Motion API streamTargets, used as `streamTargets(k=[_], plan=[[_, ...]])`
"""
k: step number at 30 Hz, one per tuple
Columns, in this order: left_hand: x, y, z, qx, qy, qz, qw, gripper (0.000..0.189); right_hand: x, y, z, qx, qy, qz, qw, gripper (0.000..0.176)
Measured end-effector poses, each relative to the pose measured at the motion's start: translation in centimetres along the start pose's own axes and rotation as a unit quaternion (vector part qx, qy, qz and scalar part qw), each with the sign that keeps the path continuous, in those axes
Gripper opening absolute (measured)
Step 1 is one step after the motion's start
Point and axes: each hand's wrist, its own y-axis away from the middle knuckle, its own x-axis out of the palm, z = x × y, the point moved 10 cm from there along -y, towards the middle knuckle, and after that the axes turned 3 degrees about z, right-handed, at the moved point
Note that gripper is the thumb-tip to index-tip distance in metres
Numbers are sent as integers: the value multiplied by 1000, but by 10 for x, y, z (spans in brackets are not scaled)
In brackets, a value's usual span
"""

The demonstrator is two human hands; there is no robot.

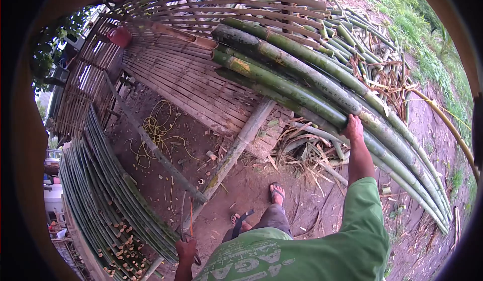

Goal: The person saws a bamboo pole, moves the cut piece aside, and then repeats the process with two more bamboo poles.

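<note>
Several thick green bamboo poles (302, 87) lie side by side on a raised support, running from the upper middle to the lower right. My right hand (354, 128) is closed over the near side of one of these poles. At the lower left, my left hand (186, 249) is closed around the dark handle of a slim tool, whose kind I cannot make out. A thin upright orange strip (191, 214) shows just above that hand, beside a slanting wooden post (234, 155).
A slatted bamboo platform (186, 74) fills the upper middle, with a red container (119, 37) at its far end. Thin bamboo poles (108, 180) are stacked at left. Yellow rope (158, 130) lies on the dirt. Bamboo scraps (307, 150) litter the ground near my feet.
</note>
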Motion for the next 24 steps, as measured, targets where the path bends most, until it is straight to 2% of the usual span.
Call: streamTargets(k=[2,4,6,8,10,12,16,20,24], plan=[[2,-6,15,-29,15,2,999,19,0,6,12,-30,43,18,998,69],[-2,-8,13,6,30,-3,1000,20,3,36,26,-69,69,30,995,57],[-3,-8,29,12,25,-9,1000,23,-17,91,52,-120,61,-10,991,49],[1,-18,64,-3,-9,-4,1000,25,7,123,46,-154,69,-39,985,47],[0,-13,52,35,7,-38,999,26,7,167,62,-151,28,-37,987,45],[-2,-8,41,42,0,-42,998,26,40,191,62,-116,46,75,989,49],[4,-20,70,39,11,-32,999,26,103,258,76,-134,73,161,975,56],[-3,-20,78,36,11,-30,999,26,149,329,107,-116,103,307,939,63],[-5,-30,92,17,32,-3,999,26,158,354,188,-149,119,343,920,67]])
